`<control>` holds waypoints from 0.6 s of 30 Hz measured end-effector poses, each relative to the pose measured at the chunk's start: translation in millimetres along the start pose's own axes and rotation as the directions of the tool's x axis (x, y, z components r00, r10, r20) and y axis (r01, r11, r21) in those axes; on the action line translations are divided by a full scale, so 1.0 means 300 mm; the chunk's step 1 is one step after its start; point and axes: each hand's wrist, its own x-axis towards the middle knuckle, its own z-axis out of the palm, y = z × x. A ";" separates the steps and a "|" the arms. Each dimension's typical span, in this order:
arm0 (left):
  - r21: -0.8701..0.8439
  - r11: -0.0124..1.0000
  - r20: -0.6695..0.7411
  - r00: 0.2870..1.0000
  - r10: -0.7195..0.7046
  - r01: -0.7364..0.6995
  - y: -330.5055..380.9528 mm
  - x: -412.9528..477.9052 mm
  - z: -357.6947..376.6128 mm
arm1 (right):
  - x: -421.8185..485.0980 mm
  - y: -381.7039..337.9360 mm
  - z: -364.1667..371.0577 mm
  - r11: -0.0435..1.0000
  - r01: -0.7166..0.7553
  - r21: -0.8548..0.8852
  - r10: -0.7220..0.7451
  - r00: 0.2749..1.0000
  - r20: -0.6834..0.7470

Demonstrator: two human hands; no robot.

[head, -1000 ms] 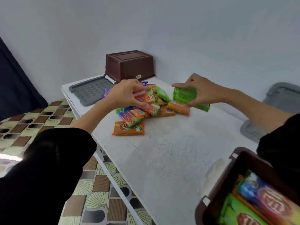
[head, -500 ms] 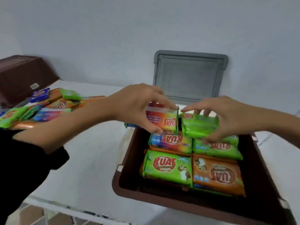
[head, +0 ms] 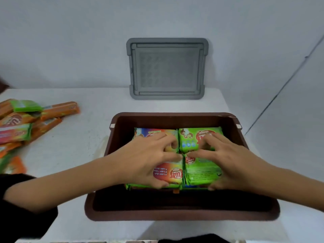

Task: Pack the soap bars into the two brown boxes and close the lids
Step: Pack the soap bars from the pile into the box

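An open brown box [head: 175, 214] stands on the white table [head: 78, 146] right in front of me, with wrapped soap bars stacked inside. My left hand [head: 143, 162] holds a red-and-orange bar [head: 168, 174] on top of the near left stack, thumb at its near edge and fingers over its far edge. My right hand [head: 228, 160] holds a green bar [head: 201, 171] the same way on the near right stack. Behind them lie a multicoloured bar [head: 154, 133] and another green bar [head: 191, 135].
A grey lid [head: 166, 69] leans against the wall behind the box. Several loose orange and green soap bars [head: 21, 120] lie in a pile at the table's left. The box's near part holds no bars. A wall corner runs down on the right.
Both hands have carried their bars from the pile over to the box and lowered them onto the near stacks. My view has swung from the pile to straight over the box.
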 end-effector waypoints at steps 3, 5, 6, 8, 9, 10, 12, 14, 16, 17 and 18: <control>0.005 1.000 -0.010 1.000 0.001 -0.001 0.001 0.000 0.011 | 0.007 0.013 0.018 0.996 0.021 -0.087 -0.028 0.996 -0.089; -0.001 1.000 -0.006 1.000 -0.008 0.008 0.001 0.003 0.013 | 0.016 0.015 0.016 0.992 0.039 -0.117 -0.050 0.995 -0.090; -0.010 1.000 -0.001 1.000 -0.013 0.013 0.001 0.006 0.013 | 0.020 0.015 0.019 0.993 0.040 -0.113 -0.050 0.995 -0.088; -0.034 0.999 0.021 1.000 -0.016 0.017 -0.007 0.010 0.018 | 0.027 0.020 0.018 0.995 0.040 -0.096 -0.048 0.996 -0.077; -0.046 0.999 0.031 0.999 -0.012 0.014 -0.010 0.014 0.015 | 0.031 0.025 0.012 0.997 0.039 -0.063 -0.042 0.998 -0.047; -0.064 0.998 0.023 1.000 -0.014 0.015 -0.016 0.019 0.008 | 0.036 0.031 0.001 0.999 0.036 -0.021 -0.036 0.999 -0.022; -0.169 0.981 -0.003 0.996 -0.093 0.091 -0.046 0.034 -0.021 | 0.049 0.051 -0.032 0.999 0.012 0.034 -0.012 1.000 -0.002; -0.283 0.941 -0.055 0.976 -0.209 0.186 -0.095 0.055 -0.059 | 0.071 0.066 -0.074 0.995 -0.013 0.100 0.018 0.999 -0.045; -0.293 0.928 -0.155 0.946 -0.283 0.230 -0.162 0.082 -0.090 | 0.102 0.083 -0.115 0.986 -0.030 0.162 0.057 0.984 -0.167; -0.288 0.927 -0.206 0.930 -0.305 0.240 -0.198 0.096 -0.100 | 0.120 0.096 -0.129 0.984 -0.027 0.174 0.067 0.972 -0.224; -0.288 0.924 -0.247 0.913 -0.324 0.250 -0.234 0.113 -0.107 | 0.143 0.114 -0.143 0.983 -0.031 0.181 0.080 0.960 -0.269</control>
